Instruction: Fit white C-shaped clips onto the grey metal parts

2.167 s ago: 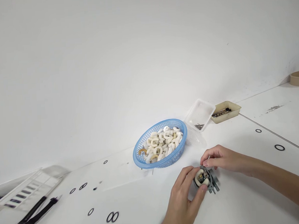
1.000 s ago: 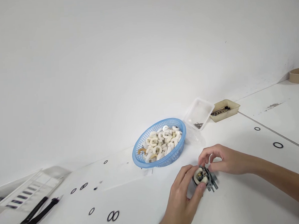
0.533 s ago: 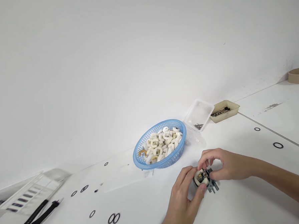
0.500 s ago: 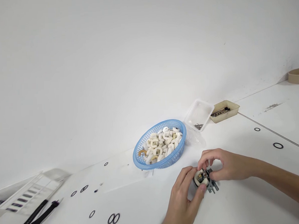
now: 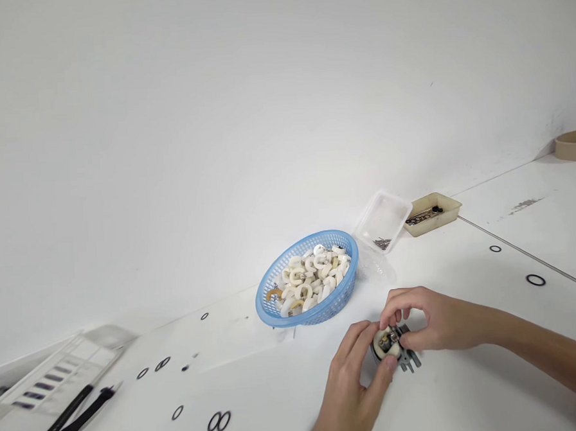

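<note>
Bordering metal part: basket, black rings.

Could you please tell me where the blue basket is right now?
In the head view, the blue basket sits mid-table near the wall, beyond the left hand, with a clear tray at its right.

Holds the left hand up from the lower edge, back of the hand showing, thumb and fingers curled in a close grip. Holds the right hand in from the right, forearm bare and low, fingertips pinched just beside the left thumb.
</note>
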`<state>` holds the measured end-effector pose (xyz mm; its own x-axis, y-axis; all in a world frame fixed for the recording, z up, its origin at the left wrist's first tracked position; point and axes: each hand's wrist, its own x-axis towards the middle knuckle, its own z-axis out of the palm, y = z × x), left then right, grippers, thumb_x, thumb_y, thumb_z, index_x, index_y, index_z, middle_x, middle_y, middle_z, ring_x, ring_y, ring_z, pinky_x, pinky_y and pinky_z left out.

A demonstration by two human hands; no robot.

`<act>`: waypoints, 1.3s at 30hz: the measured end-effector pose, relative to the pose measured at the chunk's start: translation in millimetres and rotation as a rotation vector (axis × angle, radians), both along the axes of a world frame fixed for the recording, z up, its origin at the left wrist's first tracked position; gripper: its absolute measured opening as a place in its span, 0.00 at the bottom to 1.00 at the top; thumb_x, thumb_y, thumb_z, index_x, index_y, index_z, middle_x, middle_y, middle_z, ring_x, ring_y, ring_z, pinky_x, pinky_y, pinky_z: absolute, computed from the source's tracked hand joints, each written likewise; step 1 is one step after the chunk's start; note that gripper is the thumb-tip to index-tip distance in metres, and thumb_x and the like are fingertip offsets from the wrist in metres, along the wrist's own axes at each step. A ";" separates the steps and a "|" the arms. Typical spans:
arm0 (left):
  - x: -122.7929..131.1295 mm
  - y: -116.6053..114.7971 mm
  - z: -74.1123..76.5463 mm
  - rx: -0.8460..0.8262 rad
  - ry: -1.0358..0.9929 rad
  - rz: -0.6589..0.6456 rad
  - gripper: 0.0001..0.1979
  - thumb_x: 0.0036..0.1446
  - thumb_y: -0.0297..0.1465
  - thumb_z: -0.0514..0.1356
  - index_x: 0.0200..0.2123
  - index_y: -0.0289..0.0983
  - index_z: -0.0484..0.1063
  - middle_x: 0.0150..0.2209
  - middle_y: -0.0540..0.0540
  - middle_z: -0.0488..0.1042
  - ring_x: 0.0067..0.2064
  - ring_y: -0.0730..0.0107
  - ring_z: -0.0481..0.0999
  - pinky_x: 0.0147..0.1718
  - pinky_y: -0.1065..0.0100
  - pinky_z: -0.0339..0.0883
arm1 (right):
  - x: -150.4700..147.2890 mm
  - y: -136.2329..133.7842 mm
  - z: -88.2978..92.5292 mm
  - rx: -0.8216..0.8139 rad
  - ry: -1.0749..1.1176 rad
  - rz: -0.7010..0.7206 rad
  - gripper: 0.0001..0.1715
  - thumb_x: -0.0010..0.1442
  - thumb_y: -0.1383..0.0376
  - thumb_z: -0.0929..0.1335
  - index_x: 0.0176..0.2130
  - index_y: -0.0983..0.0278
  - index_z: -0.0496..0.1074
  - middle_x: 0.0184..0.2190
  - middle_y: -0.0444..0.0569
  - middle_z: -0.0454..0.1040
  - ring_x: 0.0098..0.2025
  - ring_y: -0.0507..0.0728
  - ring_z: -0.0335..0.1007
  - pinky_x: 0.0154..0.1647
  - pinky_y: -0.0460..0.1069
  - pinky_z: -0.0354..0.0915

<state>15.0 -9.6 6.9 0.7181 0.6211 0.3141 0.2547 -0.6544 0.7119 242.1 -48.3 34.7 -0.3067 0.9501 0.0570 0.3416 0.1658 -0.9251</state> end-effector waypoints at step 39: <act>-4.1 0.2 1.1 -0.050 -0.059 -0.005 0.14 0.70 0.36 0.57 0.56 0.42 0.71 0.50 0.42 0.75 0.50 0.57 0.75 0.49 0.59 0.71 | -5.1 -5.0 8.0 0.055 -0.100 0.000 0.24 0.51 0.72 0.69 0.48 0.55 0.75 0.45 0.46 0.72 0.51 0.61 0.67 0.54 0.55 0.65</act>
<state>10.9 -9.4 8.0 0.7021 0.6337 0.3248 0.2082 -0.6189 0.7574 237.1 -53.2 42.6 -0.3139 0.9462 0.0780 0.4320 0.2155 -0.8758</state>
